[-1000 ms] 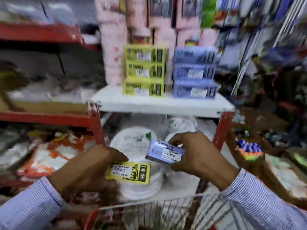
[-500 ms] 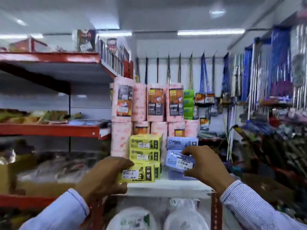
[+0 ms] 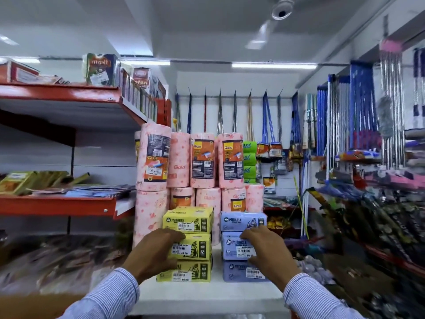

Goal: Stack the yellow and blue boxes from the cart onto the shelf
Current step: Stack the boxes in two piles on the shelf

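Your left hand (image 3: 158, 252) grips a yellow box (image 3: 192, 248) at its left end, with the fingers over its top front edge and the thumb below, probably to guide it straight onto the yellow stack (image 3: 186, 271). Your right hand (image 3: 268, 249), in the lower centre-right, lies with curled fingers over the top edge of a blue box (image 3: 236, 246) above the blue stack (image 3: 239, 271); a full grip I cannot confirm. Both columns stand just beside each other on the white shelf (image 3: 207, 293), sorted by colour, in front of the pink rolls (image 3: 204, 162). The cart is not visible.
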